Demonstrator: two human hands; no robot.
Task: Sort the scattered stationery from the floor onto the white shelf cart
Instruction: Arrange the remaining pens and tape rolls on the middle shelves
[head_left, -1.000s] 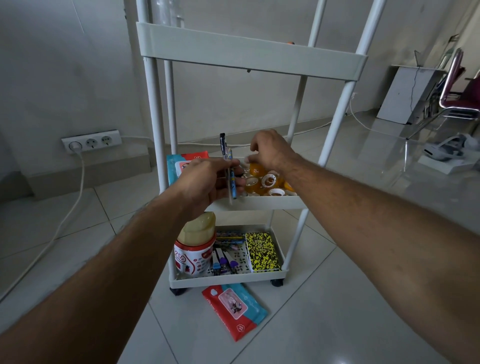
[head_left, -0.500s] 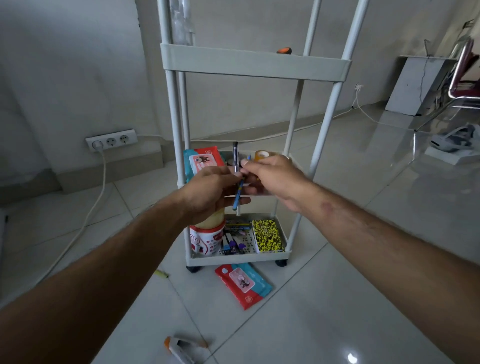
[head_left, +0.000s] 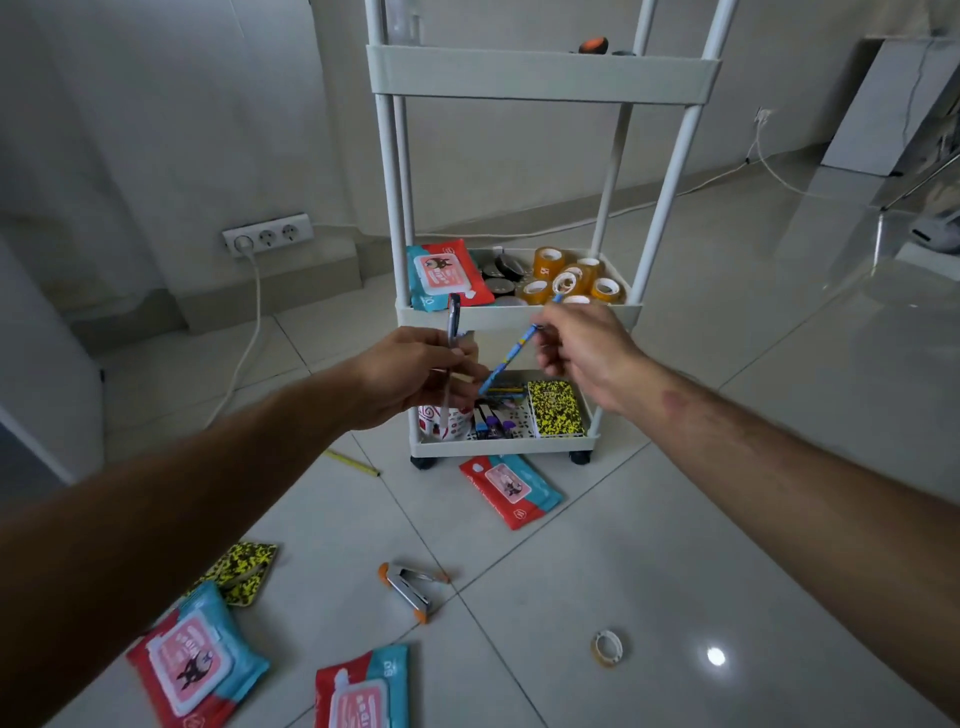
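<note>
Both hands are busy in front of the cart (head_left: 511, 314): my left hand (head_left: 410, 371) grips a dark pen (head_left: 453, 332) upright between thumb and fingers, and my right hand (head_left: 582, 345) pinches a blue pen (head_left: 511, 356) near its upper end, so it hangs slanted down toward the left hand. I judge the blue pen to be the weak point, since a light pinch far from its middle lets it swing or slip, and if it drops it could bounce off the bottom shelf (head_left: 501, 444) edge and roll away across the glossy floor (head_left: 675, 545). The bottom shelf already holds pens, a speckled notebook (head_left: 556, 408) and a red and white tub (head_left: 444, 421), so a careless drop there could wedge a pen across the others or tip it out over the low rim. The middle shelf is crowded with tape rolls (head_left: 566, 278) and a wipes pack (head_left: 447, 273) that overhangs the front rim, which a passing wrist might knock off. The cart stands on wheels, so a push from either hand could shift it. Much is still on the floor: a stapler (head_left: 410, 590), a loose tape ring (head_left: 607, 647), a yellow pencil (head_left: 353, 463), another speckled notebook (head_left: 241, 569) and several wipes packs; one pack (head_left: 511, 488) lies just beside the front wheels, where I could tread on it.
</note>
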